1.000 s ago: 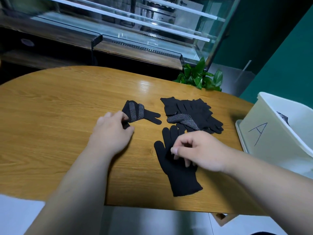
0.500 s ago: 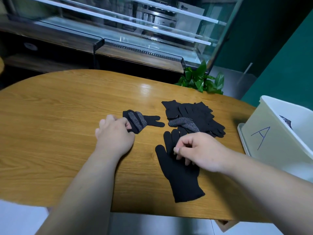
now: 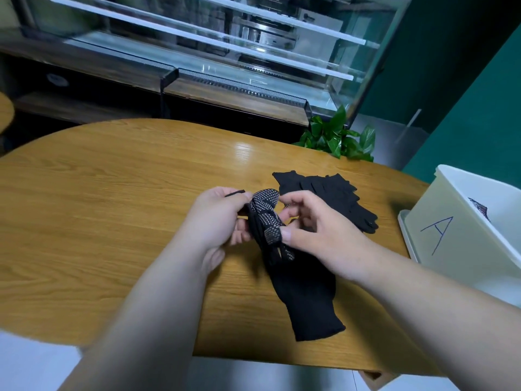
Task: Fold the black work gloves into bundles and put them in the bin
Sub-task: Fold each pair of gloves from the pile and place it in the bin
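My left hand and my right hand meet over the table, both pinching a black dotted glove that is bunched up between them. Under my right hand a plain black glove lies flat, its cuff toward the table's near edge. A pile of several black gloves lies just beyond my hands. The white bin marked "A" stands at the right, with a dotted glove bundle showing inside.
The wooden table is oval, with its near edge close to my arms. A green plant stands past the far edge. A glass display counter runs along the back.
My left hand lifted the dotted glove off the table and carried it right. My right hand rose off the flat glove and took hold of the dotted one.
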A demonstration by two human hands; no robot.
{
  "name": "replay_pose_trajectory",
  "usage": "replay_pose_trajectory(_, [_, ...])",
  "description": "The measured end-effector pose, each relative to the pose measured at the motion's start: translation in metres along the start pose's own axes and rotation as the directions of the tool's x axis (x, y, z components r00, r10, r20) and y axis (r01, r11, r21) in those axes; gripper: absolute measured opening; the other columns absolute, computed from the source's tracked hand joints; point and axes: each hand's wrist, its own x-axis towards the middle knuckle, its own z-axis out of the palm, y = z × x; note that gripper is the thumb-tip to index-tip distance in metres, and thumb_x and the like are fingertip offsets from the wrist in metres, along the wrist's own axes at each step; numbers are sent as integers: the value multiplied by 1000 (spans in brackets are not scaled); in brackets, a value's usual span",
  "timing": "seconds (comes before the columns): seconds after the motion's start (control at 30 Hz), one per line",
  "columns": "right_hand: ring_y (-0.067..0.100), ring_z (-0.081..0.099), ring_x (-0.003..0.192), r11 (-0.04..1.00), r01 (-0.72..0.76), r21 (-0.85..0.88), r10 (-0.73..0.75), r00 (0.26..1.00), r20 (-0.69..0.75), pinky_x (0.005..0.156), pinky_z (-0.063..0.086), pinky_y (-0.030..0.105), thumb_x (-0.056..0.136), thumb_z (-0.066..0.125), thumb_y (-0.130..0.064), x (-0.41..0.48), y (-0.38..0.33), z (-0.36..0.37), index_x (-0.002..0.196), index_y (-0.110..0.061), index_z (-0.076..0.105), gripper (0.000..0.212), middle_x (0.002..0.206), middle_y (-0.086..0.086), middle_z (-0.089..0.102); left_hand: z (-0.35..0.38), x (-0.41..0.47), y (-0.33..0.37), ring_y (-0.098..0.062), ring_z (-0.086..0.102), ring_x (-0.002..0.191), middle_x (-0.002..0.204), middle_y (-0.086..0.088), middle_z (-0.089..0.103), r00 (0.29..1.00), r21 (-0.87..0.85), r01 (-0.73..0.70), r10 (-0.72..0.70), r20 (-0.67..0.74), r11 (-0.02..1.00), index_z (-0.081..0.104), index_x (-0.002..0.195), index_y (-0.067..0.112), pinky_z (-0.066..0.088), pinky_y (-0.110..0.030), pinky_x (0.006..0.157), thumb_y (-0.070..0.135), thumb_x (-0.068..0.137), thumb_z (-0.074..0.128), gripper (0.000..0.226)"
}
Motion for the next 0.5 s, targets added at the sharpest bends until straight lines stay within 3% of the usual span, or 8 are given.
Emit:
replay_pose_trajectory(0.07, [20,66,98,1000,-27,-3,27,1000,8,96,52,47,59,75,-67,1,-3,2,136,-37,43,89,112,-13,61,1,0,0,-15,55,44,77,-11,70,999,5,32,-32,8,999,57,114,8,44,-23,40,16,97,60,20])
replay_pose_trajectory(0.13, [20,68,93,997,-42,-65,43,999,10,91,55,43,58,77,-63,2,-8,5,141,-38,38,95,110,-13,61,3,-1,-1,-15,57,46,85,-12,71,999,20,44,-44,4,999,54,115,11,44,-23,38,18,98,59,18])
replay_pose_trajectory(0.17, [19,68,89,992,-43,-116,43,999,-6,88,56,41,63,80,-55,2,-10,5,140,-38,40,88,106,-12,63,3,-1,-2,-15,57,46,89,-13,70,999,25,48,-47,-2,999,53,115,12,44,-23,37,20,99,58,18])
replay_pose_trajectory(0.23, [19,65,75,987,-47,-154,35,996,-81,81,55,43,79,79,-30,4,-11,6,127,-34,53,54,90,-9,66,4,-2,-2,-13,55,45,94,-11,68,998,32,64,-64,9,997,53,112,14,43,-23,36,28,100,58,19])
replay_pose_trajectory(0.3, [15,60,64,996,-69,-51,63,992,-109,72,52,41,89,71,-13,5,-12,2,109,-27,64,26,72,-8,64,2,-5,0,-13,58,49,91,-6,69,990,72,98,-104,95,993,55,106,17,45,-25,40,48,94,60,34])
replay_pose_trajectory(0.37, [15,60,61,995,-91,35,93,992,-79,66,49,37,92,67,-6,4,-14,-2,100,-21,70,18,67,-4,63,-1,-7,1,-17,66,63,91,-1,73,972,155,112,-140,189,982,59,106,20,54,-33,55,64,78,70,53])
replay_pose_trajectory(0.43, [20,62,68,994,-91,55,95,993,-72,70,50,39,92,65,-3,4,-15,-7,97,-20,74,20,77,9,69,-3,-9,0,-22,71,78,95,-1,76,967,217,72,-121,222,973,60,112,20,57,-45,72,49,68,83,57])
replay_pose_trajectory(0.5, [26,66,76,987,-115,110,122,991,-58,75,53,41,92,60,0,4,-16,-12,97,-17,76,24,90,15,74,-5,-10,-1,-25,71,90,99,-2,76,965,250,26,-89,245,968,59,114,23,55,-48,77,21,67,82,53])
